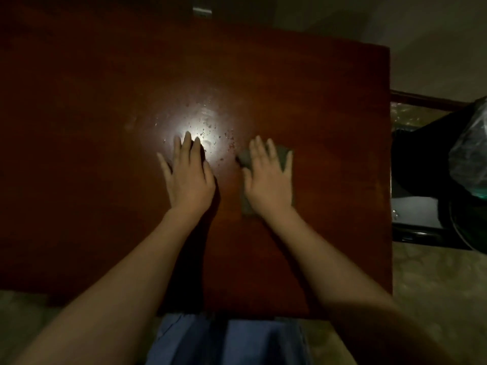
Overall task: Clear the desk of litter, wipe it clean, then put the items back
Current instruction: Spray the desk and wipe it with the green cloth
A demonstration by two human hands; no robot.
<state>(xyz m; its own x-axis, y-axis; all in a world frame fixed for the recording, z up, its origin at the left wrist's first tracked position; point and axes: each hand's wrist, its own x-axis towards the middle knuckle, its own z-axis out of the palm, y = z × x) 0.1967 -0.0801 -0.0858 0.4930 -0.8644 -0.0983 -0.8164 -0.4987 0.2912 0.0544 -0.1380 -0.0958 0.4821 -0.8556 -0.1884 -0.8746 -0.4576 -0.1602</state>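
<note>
My right hand [270, 180] presses flat, fingers straight, on the grey cloth [246, 159]. My left hand [188, 177] lies flat and open on the desk [79, 127], near the specks [210, 127].

1. the view is dim, with dark corners and a murky far edge on the desk [79, 101].
2. a bright white glare patch [189, 130] sits just beyond the fingertips of the left hand [188, 177], showing specks and smears.
3. both hands cast soft shadows to their right.
4. the picture is soft and grainy; the desk's edges bow from wide-angle distortion.
</note>
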